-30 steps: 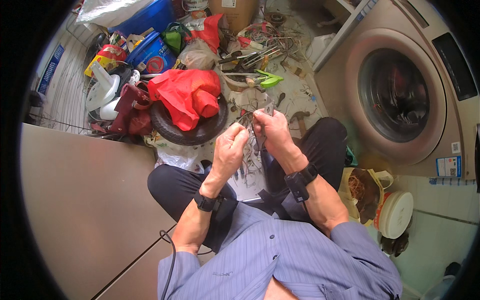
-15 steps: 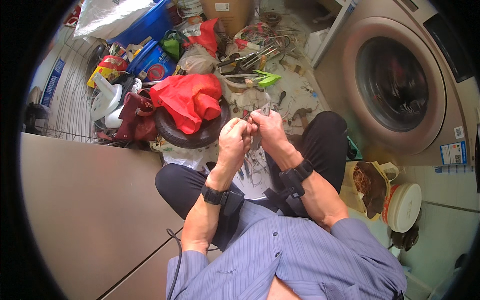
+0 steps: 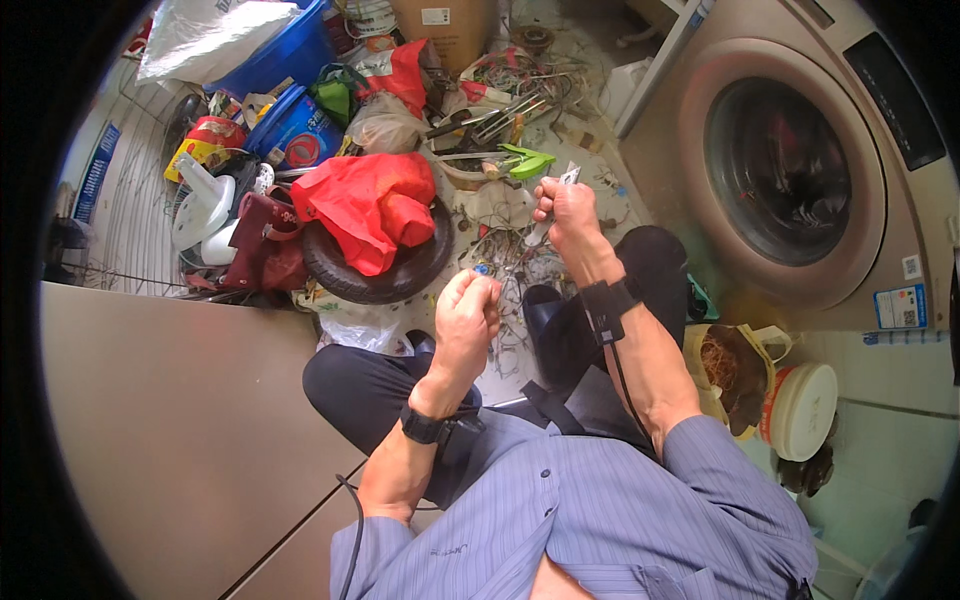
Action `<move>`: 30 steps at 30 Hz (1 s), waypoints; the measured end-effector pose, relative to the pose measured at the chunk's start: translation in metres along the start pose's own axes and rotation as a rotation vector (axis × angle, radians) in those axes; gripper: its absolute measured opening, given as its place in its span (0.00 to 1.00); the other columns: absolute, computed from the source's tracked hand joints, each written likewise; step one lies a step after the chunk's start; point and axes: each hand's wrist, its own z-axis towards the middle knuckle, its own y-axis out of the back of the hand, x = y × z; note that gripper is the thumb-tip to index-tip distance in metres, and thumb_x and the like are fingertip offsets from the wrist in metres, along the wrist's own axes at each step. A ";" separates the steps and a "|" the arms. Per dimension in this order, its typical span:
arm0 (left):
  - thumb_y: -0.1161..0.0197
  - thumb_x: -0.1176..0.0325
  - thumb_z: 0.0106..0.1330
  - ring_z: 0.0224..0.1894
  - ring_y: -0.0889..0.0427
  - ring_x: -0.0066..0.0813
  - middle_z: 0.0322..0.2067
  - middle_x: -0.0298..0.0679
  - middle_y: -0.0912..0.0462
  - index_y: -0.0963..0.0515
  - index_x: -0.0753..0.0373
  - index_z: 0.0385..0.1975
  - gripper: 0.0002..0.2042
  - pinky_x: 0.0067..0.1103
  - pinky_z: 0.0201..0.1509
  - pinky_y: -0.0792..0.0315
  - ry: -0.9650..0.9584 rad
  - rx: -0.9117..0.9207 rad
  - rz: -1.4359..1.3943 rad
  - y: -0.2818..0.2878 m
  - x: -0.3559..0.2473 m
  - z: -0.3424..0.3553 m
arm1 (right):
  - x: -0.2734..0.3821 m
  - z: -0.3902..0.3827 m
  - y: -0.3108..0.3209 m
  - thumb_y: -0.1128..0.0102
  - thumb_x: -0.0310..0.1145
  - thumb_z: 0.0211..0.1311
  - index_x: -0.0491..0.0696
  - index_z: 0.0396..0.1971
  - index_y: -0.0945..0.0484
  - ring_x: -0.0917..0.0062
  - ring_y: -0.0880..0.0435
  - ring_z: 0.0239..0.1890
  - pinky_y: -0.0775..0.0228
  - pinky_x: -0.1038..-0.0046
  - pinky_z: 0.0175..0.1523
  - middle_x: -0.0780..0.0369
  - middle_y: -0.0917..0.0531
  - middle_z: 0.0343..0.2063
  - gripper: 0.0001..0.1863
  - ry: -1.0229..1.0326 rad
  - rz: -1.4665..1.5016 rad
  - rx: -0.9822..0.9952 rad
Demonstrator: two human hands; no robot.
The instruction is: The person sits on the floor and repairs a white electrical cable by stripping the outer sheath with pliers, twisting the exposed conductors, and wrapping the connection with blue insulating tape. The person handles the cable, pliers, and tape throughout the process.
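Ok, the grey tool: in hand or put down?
In hand: the right hand closes around the grey tool, whose ends show either side.

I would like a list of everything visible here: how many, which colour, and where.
hand tool: 1, silver-grey, in right hand
wires: many, mixed, floor centre
tyre: 1, black, left of wires
cloth: 1, red, on tyre
containers: 2, blue, upper left
clutter: uncountable, mixed, upper left
cardboard box: 1, brown, top centre
washing machine: 1, bronze, right
bag: 1, yellow, below washing machine
lidded bucket: 1, white and red, beside bag
panels: 2, beige, lower left
straps: 2, black, on wrists
left hand: 1, bare, centre, closed
right hand: 1, bare, around tool
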 end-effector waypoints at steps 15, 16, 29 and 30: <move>0.49 0.72 0.77 0.19 0.42 0.12 0.27 0.30 0.30 0.31 0.60 0.30 0.09 0.13 0.18 0.47 -0.006 -0.096 -0.112 0.028 0.003 -0.113 | 0.066 0.084 0.050 0.47 0.21 0.68 0.42 0.31 0.26 0.81 0.34 0.17 0.39 0.71 0.22 0.62 0.24 0.22 0.05 0.112 -0.041 -0.235; 0.49 0.71 0.77 0.19 0.42 0.12 0.28 0.31 0.28 0.31 0.60 0.30 0.09 0.12 0.18 0.46 -0.008 -0.068 -0.156 0.033 0.001 -0.119 | 0.071 0.087 0.053 0.47 0.22 0.69 0.42 0.31 0.26 0.81 0.34 0.17 0.39 0.71 0.22 0.62 0.24 0.22 0.05 0.113 -0.077 -0.238; 0.46 0.66 0.80 0.64 0.25 0.44 0.34 0.41 0.22 0.26 0.65 0.29 0.14 0.44 0.72 0.33 -0.501 0.100 -0.306 0.065 -0.053 -0.043 | 0.104 0.032 0.038 0.48 0.29 0.79 0.43 0.39 0.26 0.75 0.19 0.34 0.23 0.69 0.40 0.62 0.20 0.34 0.06 0.020 0.198 0.195; 0.47 0.65 0.80 0.62 0.23 0.45 0.33 0.40 0.23 0.27 0.64 0.29 0.15 0.45 0.72 0.32 -0.506 0.168 -0.397 0.064 -0.062 -0.035 | 0.105 0.026 0.037 0.49 0.30 0.79 0.44 0.39 0.26 0.76 0.20 0.33 0.24 0.69 0.39 0.62 0.20 0.33 0.06 -0.030 0.265 0.290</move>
